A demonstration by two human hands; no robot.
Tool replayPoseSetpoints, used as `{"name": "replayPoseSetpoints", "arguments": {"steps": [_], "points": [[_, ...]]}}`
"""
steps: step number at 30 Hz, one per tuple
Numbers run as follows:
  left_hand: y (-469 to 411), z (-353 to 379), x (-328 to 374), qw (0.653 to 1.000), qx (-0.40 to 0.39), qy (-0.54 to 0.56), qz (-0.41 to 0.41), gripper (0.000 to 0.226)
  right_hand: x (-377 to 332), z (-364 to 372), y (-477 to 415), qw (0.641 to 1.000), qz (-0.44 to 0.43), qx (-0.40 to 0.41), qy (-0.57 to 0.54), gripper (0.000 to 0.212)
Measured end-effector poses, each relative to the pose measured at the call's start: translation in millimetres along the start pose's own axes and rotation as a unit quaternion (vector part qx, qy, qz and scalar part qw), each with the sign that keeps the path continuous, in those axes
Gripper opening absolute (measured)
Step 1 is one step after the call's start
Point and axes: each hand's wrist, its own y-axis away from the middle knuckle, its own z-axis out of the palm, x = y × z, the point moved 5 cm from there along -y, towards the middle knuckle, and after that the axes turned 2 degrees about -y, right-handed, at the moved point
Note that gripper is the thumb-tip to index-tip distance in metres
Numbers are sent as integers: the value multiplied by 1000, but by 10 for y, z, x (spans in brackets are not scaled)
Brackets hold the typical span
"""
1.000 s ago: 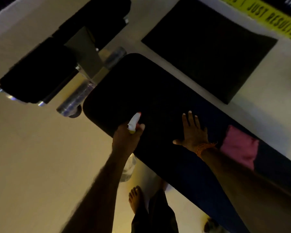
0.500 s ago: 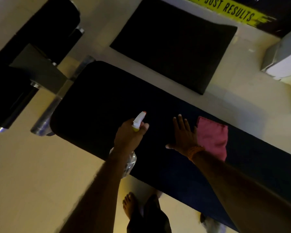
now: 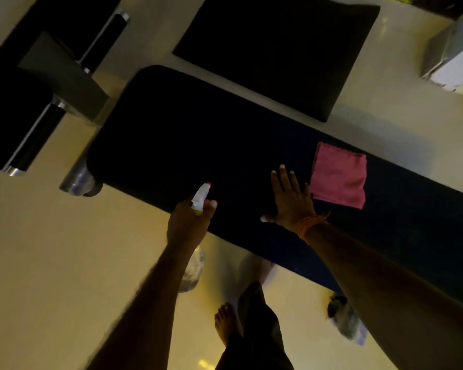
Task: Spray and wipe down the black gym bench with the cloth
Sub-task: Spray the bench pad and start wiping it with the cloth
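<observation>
The black gym bench [image 3: 187, 134] runs diagonally from upper left to lower right. At its near edge, my left hand [image 3: 189, 225] grips a clear spray bottle [image 3: 201, 196] with a white, red-tipped nozzle that points at the pad. My right hand [image 3: 289, 198] lies flat on the pad with its fingers spread and an orange thread around the wrist. A folded pink cloth [image 3: 338, 175] rests on the bench just right of that hand, and the little finger almost touches its edge.
A black floor mat [image 3: 275, 49] lies beyond the bench. Black padded rollers on a grey metal frame [image 3: 62, 73] stand at the bench's left end. A pale box [image 3: 457, 57] is at upper right. My bare foot [image 3: 226, 321] stands on the light floor below.
The view has shifted, so the bench and cloth sit differently in frame. The cloth now lies clear of my right hand instead of partly behind it. The bottle stays aimed at the pad.
</observation>
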Motion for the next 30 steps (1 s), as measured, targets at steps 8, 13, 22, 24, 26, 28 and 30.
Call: {"name": "replayPoseSetpoints", "arguments": {"steps": [8, 13, 22, 24, 26, 28, 30], "points": [[424, -336, -411, 996, 10, -79, 37, 45, -189, 168, 212, 1000, -1, -19, 24, 135], [593, -219, -502, 986, -67, -141, 54, 45, -171, 122, 298, 998, -1, -35, 53, 131], [421, 202, -28, 983, -106, -109, 105, 50, 67, 0, 235, 998, -4, 10, 66, 126], [326, 279, 147, 988, -86, -84, 102, 48, 182, -79, 203, 997, 12, 15, 72, 126], [217, 367, 341, 989, -74, -72, 103, 47, 314, -163, 159, 998, 26, 20, 60, 127], [98, 464, 539, 991, -76, -51, 101, 45, 436, -239, 104, 999, 37, 18, 29, 128], [-22, 539, 727, 992, -65, -40, 97, 43, 536, -299, 42, 999, 46, 15, 4, 130]]}}
